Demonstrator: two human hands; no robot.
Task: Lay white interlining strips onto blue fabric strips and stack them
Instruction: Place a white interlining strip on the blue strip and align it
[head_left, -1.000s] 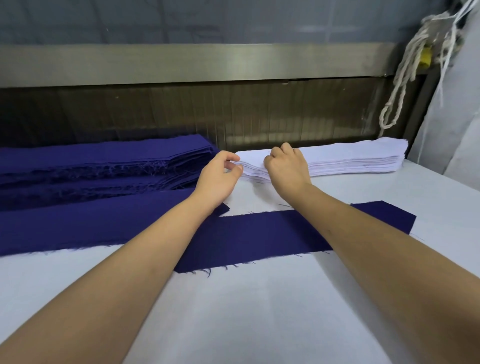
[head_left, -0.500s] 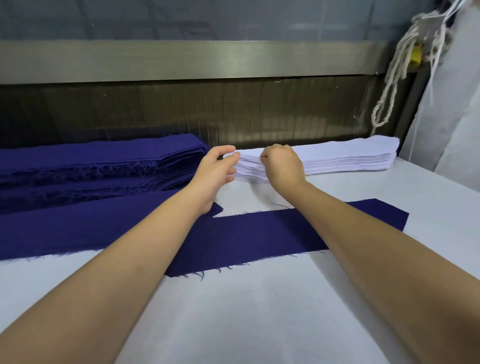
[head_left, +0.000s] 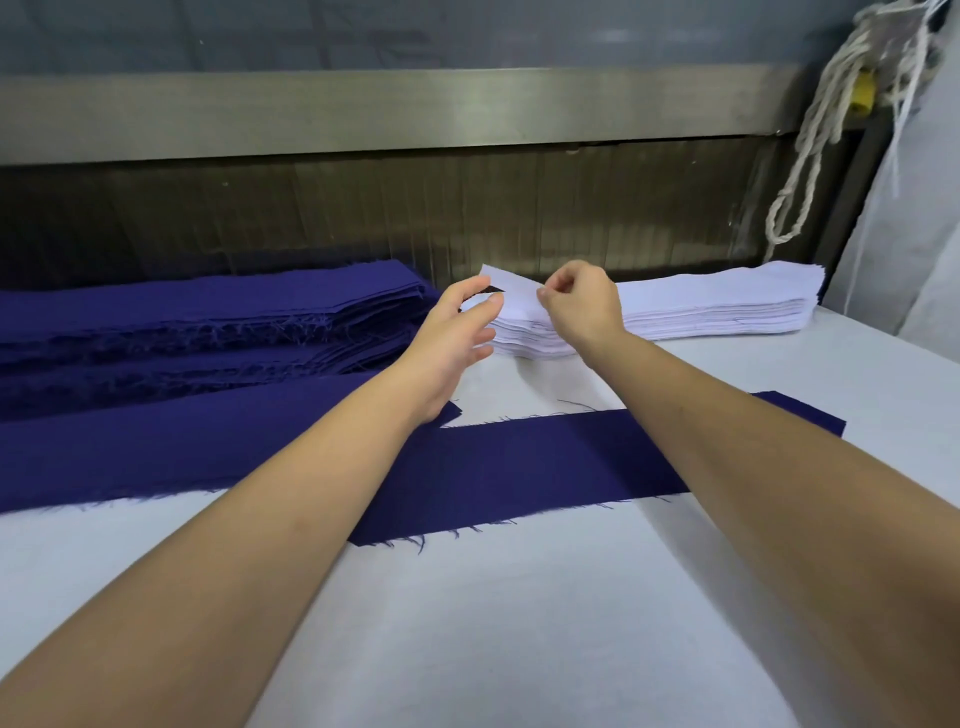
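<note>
A stack of white interlining strips (head_left: 701, 304) lies at the back of the table. My right hand (head_left: 584, 304) pinches the top white strip (head_left: 511, 291) near its left end, and that end is lifted off the stack. My left hand (head_left: 460, 332) hovers at the stack's left end with fingers relaxed and spread, touching or nearly touching the lifted strip. A single blue fabric strip (head_left: 519, 467) lies flat on the table under my forearms. A pile of blue fabric strips (head_left: 208, 312) sits at the back left.
Another long blue strip (head_left: 156, 447) lies at the left, in front of the pile. The white table (head_left: 467, 623) extends toward me. A metal machine front (head_left: 415, 114) runs behind the stacks. White rope (head_left: 810, 156) hangs at the right.
My right hand has lifted the left end of the top white strip off the stack. My left hand has opened, its fingers now spread beside that raised end.
</note>
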